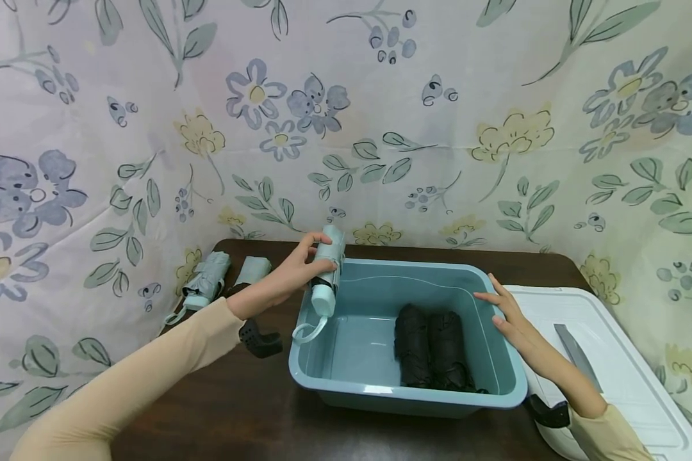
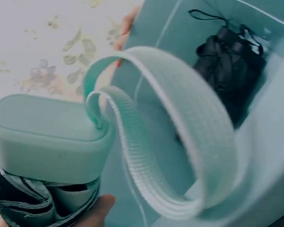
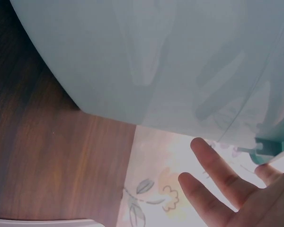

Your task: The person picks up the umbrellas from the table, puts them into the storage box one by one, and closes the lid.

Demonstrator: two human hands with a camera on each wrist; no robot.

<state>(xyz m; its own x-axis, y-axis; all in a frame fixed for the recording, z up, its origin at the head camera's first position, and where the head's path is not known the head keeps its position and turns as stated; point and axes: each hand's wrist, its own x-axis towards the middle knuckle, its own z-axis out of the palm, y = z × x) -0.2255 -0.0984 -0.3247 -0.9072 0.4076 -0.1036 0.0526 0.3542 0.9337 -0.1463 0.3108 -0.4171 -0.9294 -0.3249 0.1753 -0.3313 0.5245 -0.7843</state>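
My left hand [image 1: 297,269] grips a folded mint-green umbrella [image 1: 324,298] over the left rim of a blue plastic bin [image 1: 346,386]. Its wrist strap [image 2: 199,142] dangles in a loop from the handle end, large in the left wrist view. Inside the bin, two black folded umbrellas [image 1: 412,346] lie side by side, toward the right. With fingers spread, my right hand [image 1: 513,323] is at the bin's right rim; in the right wrist view its fingertips [image 3: 199,144] come right up to the bin's outer wall.
Two more folded light-green umbrellas [image 1: 207,280] [image 1: 254,270] lie on the dark wooden table [image 1: 230,403] at the left. A white lid [image 1: 623,358] with a grey strip on it lies right of the bin. Behind the table hangs a floral cloth [image 1: 380,160].
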